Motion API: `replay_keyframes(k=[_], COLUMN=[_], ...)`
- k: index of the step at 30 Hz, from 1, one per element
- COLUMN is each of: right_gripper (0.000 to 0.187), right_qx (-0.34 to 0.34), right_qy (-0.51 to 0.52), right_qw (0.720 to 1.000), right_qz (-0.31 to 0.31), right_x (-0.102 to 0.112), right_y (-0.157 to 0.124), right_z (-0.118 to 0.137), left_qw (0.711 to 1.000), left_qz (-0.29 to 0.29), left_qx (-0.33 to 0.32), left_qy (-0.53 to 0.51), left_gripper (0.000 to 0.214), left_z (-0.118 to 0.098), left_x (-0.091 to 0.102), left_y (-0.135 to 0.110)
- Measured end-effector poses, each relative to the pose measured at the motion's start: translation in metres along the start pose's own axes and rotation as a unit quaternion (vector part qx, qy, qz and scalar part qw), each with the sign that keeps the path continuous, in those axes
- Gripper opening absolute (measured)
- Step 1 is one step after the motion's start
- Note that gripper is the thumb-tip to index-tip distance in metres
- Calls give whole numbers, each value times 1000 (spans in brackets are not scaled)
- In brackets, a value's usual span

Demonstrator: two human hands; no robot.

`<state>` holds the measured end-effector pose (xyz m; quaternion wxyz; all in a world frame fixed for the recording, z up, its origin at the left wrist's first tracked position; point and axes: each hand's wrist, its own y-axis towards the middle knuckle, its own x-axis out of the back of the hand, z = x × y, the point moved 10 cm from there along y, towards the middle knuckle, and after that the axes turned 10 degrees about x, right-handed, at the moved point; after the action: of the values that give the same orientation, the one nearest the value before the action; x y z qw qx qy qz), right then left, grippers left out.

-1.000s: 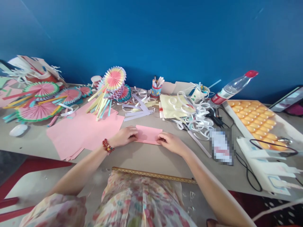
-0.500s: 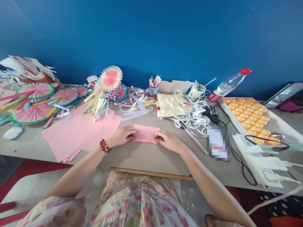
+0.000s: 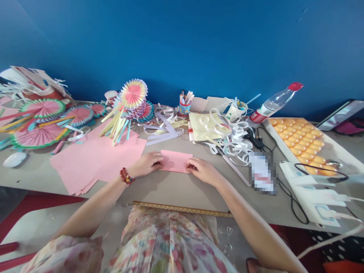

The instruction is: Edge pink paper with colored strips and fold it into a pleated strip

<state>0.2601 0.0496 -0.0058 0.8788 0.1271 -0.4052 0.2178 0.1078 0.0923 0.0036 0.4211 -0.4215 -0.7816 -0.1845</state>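
Head view: at mid-length of the worktop [image 3: 170,189], set in from its front edge, lies a piece of pink paper [image 3: 174,161]. The left hand [image 3: 149,163], fingers curled, grips its left end; the right hand [image 3: 203,170], likewise curled, grips its right end. Larger pink sheets [image 3: 105,163] lie just left, reaching toward the front edge. Toward the back edge stand a pen cup [image 3: 184,109] and, farther right, a red-capped bottle [image 3: 273,105]. A white mouse [image 3: 14,159] rests near the front edge, far left.
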Motion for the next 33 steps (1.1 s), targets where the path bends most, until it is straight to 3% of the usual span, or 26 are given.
replay_keyframes(k=[27,33], right_gripper=[14,29], right_qx=[69,129], right_qy=[-90,-210], right_qw=[992,969], right_qz=[-51,-36], right_x=[-7,-14], right_y=[-12,-16], right_z=[12,22], left_qw=[999,982], left_qz=[-34,-58], left_qx=[-21,-65], left_qy=[11,166], left_gripper=[22,46], left_z=[3,-1], left_x=[-3,-17], left_y=[-7,-16])
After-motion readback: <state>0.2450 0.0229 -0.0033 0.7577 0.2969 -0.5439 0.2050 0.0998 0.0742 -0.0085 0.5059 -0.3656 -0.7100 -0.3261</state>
